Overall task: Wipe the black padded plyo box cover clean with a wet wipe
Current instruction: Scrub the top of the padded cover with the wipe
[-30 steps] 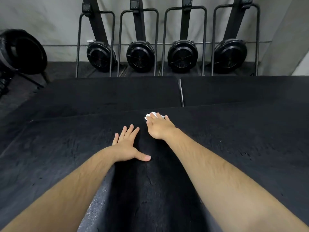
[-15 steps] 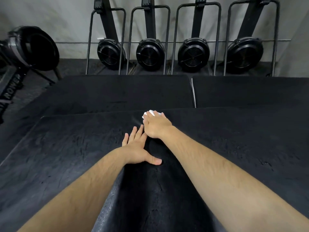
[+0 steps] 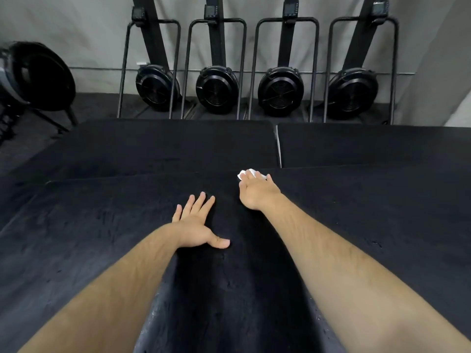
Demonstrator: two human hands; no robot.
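The right hand (image 3: 257,194), grip unclenched and flat on the wet wipe (image 3: 251,171), should press evenly along the cover (image 3: 102,238) edge just ahead, while the left hand (image 3: 193,228) braces behind, fingers spread.

Soft, dim light was cast from above. A deep shadow was thrown on the black cover (image 3: 89,238) from the left hand (image 3: 195,225) back toward the camera. A grey sheen was caught left of that hand. Beyond the right hand (image 3: 257,192), machine uprights (image 3: 215,34) were splayed by wide-angle distortion.
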